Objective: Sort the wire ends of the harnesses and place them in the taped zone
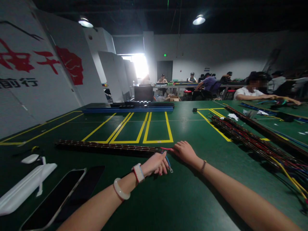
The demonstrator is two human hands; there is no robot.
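Busy, by the look of it, with handling the loose leads at the right end of the dark strip (pixel 106 147), laid crosswise on the green desk (pixel 154 205). Just off that right end, gripping the red wire (pixel 167 149) with the right hand (pixel 185 151), fingers bent inward and closed over it in a fist-like hold. On the near side of the same end, holding the left hand (pixel 156 163) loosely curled, fingers only partly closed, touching or very near the blue wire (pixel 168 161); impossible to tell whether pinching it or merely resting against it. Just to the near side of the strip's right end, showing a ring terminal (pixel 171 171) at the tip of the blue wire, apparently free. From here, probably calls for light tension on the red wire, with care not to drag the strip askew. Beyond the strip, visible: yellow tape outlines (pixel 125 142) and, farther off, a blue rail (pixel 127 110). To the strip's near side, toward its left end, a phone (pixel 55 197); well to its right, a wire bundle (pixel 250 138).
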